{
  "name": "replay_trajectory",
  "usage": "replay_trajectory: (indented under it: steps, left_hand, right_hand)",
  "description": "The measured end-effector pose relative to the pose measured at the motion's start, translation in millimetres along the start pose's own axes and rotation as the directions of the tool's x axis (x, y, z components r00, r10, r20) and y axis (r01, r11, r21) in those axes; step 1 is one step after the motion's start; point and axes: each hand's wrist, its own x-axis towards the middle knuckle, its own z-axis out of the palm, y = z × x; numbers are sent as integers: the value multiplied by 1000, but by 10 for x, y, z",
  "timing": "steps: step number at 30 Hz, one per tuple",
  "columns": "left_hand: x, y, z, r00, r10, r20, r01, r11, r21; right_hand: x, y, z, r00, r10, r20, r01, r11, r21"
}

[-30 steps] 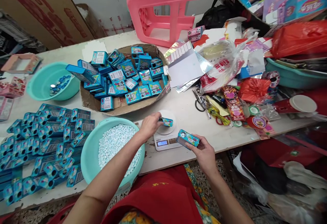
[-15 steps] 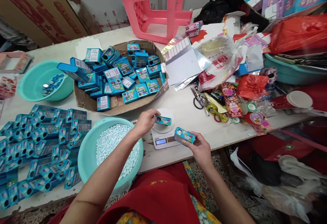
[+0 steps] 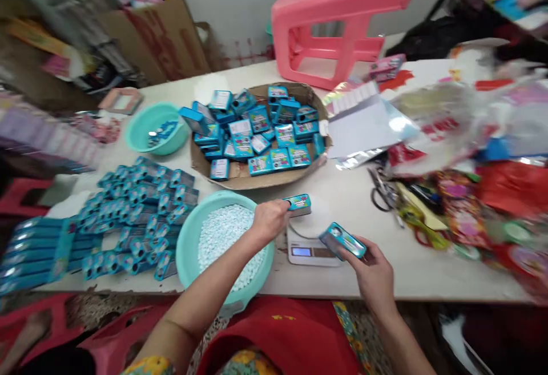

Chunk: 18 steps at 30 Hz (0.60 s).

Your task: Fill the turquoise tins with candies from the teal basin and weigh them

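My left hand is closed on the end of a small blue candy tin, held at the left part of the scale's round white pan. A second blue candy tin sits in my right hand, fingers wrapped round its right end, tilted above the right side of the kitchen scale. The scale's display is lit, but its digits are too small to read. Beneath my left forearm, a turquoise bowl holds many small pale-blue candies, partly hidden by that arm.
Behind the scale lies a cardboard tray heaped with blue tins. Many more tins stand in rows at the left, near a smaller turquoise bowl. Scissors and wrappers lie right; a pink stool rests at the back.
My view has swung left, showing more of the tins and the floor there. The left tin has shifted left from the pan's middle. The right tin is tilted more steeply.
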Motion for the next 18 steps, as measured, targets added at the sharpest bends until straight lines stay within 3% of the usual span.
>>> replay_trajectory:
  steps: [3, 5, 8, 10, 12, 13, 15, 18]
  left_hand:
    - [-405, -499, -387, 960, -205, -190, 190, 977, -95]
    - [-683, -898, -657, 878, -362, -313, 333, 932, -144]
    - [-912, -1568, -1007, 666, -572, -479, 585, 799, -142]
    - [-875, -2044, -1176, 516, -647, -561, 719, 683, -127]
    - [-700, -2504, -1278, 415, -685, -598, 791, 597, -135]
    - [-577, -2715, -1299, 394, -698, -597, 805, 576, -142]
    - [-303, -3075, -1275, 392, -729, -561, 816, 557, -154]
    - [66, -3448, -1089, 423, -807, -413, 844, 516, -145]
  right_hand:
    - [142, 94, 309, 999, -45, -5, 45, 999, -9]
    - [226, 186, 518, 996, -86, 1, 86, 996, -3]
    - [264, 271, 688, 987, -151, 47, 154, 987, -50]
    - [244, 245, 679, 981, -169, 93, 179, 976, -122]
    - [227, 135, 615, 972, -203, 122, 224, 955, -194]
    - [234, 45, 582, 960, -251, 122, 274, 935, -227]
    - [299, -206, 553, 906, -407, 120, 424, 857, -293]
    - [553, -721, 697, 759, -622, 194, 646, 681, -345]
